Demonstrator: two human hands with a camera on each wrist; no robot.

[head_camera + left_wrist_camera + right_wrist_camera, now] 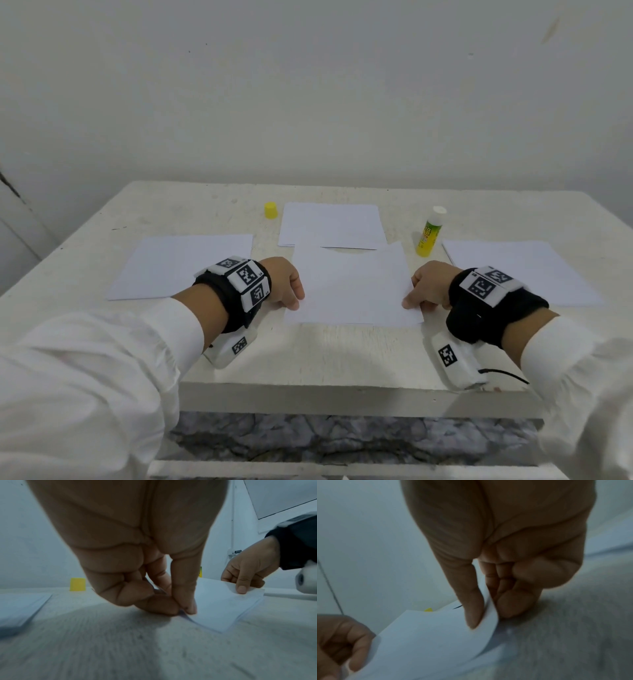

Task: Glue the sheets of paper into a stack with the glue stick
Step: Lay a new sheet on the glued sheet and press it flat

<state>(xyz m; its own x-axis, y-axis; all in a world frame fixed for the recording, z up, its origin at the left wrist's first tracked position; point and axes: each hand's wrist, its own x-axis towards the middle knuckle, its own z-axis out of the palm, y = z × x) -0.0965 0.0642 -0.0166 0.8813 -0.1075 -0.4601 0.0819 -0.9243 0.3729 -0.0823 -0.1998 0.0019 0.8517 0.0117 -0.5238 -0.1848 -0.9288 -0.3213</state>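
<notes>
Paper sheet (352, 291) lay near the front of the white table (308, 363), right between the two hands. Left hand (286, 282) pinched its left edge, thumb on top and curled fingers (149, 601) under it. Right hand (428, 286) pinched the right edge the same way, and that edge bent up between the thumb (472, 609) and the fingers. Both wrists had black bands (236, 294) with black and white square marks, and the sleeves (102, 377) were white.

A bit farther back, the far edge of this sheet lay over the near edge of a small pile (330, 222) of paper in the middle of the table. One more sheet (181, 265) lay flat at the left, apart from the left hand. Another sheet (520, 270) lay flat at the right.

Past the right hand stood the glue stick (430, 233), upright, with its top off and the white glue showing. It stood between the pile and the right sheet. Its yellow cap (270, 210) sat on the table just left of the pile, near the back. Behind the table was a plain white wall (308, 85)
</notes>
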